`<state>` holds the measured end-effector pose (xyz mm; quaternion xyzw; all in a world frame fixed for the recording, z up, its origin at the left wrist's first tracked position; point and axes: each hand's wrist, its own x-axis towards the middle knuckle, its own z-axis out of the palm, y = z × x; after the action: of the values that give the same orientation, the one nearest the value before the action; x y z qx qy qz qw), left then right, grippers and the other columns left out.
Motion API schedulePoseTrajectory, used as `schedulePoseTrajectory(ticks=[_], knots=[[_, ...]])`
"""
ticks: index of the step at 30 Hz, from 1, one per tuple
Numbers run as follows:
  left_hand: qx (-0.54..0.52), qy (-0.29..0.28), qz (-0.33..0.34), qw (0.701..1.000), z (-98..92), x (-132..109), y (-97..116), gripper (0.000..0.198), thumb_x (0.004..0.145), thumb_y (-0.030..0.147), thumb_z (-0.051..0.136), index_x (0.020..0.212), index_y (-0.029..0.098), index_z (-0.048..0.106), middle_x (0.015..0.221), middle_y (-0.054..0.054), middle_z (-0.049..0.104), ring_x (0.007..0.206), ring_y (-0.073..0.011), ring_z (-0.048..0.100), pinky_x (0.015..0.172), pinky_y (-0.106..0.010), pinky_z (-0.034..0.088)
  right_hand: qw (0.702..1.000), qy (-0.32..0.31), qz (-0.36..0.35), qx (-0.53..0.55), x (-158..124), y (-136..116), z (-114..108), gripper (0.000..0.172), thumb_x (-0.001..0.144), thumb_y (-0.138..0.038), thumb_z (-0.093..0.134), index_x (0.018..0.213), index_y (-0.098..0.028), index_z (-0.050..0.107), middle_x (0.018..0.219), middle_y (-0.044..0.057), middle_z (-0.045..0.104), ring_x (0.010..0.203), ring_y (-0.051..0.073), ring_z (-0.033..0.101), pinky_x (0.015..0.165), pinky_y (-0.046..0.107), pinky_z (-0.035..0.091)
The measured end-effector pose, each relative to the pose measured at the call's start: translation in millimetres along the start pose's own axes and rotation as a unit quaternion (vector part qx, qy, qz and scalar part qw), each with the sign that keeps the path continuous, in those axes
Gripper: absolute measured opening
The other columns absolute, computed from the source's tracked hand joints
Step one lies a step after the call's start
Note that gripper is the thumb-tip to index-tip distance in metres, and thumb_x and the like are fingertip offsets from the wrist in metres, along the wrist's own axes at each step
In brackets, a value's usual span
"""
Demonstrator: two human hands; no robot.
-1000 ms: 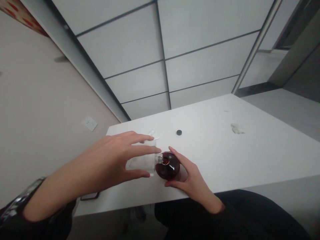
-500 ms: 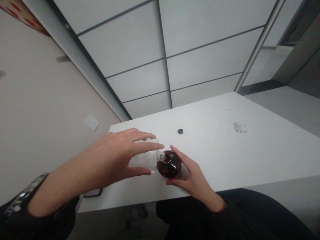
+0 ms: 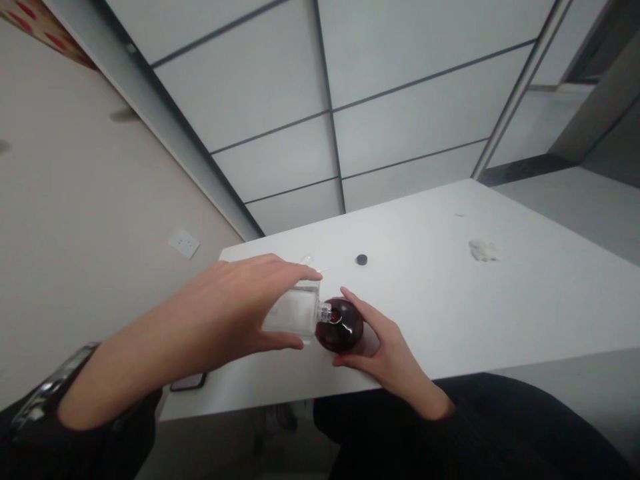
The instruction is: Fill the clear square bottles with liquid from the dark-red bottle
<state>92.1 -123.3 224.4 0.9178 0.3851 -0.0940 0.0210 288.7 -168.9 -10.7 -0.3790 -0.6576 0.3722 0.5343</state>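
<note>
L hand grips clear bottle sideways, its neck at the mouth of dark bottle; R hand is wrapped round that one, apparently on desk. Prob. best to tilt slowly w/ mouths lined up. The near edge is close; open room's to the R.

The head camera looks forward — down over the table

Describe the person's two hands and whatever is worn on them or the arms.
Both the left hand and right hand are ungloved, with no rings visible. The left arm has a black sleeve and a shiny silvery wristband; whether it is a watch is unclear. The right arm's sleeve is also black, with no wristband showing.
</note>
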Motion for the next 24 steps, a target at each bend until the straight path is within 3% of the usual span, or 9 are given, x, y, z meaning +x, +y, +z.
schedulePoseTrajectory(ticks=[24], knots=[[0.013,0.038,0.061,0.997,-5.7,2.3,3.9,0.044,0.082,0.034,0.086,0.123,0.034,0.07,0.131,0.0,0.078,0.111,-0.0261,0.075,0.084,-0.034,0.06,1.0,-0.001,0.012,0.007,1.0,-3.4,-0.3,0.102,0.073,-0.035,0.098,0.162,-0.031,0.047,0.153,0.012,0.063,0.144,0.035,0.058,0.122,0.053,0.047]])
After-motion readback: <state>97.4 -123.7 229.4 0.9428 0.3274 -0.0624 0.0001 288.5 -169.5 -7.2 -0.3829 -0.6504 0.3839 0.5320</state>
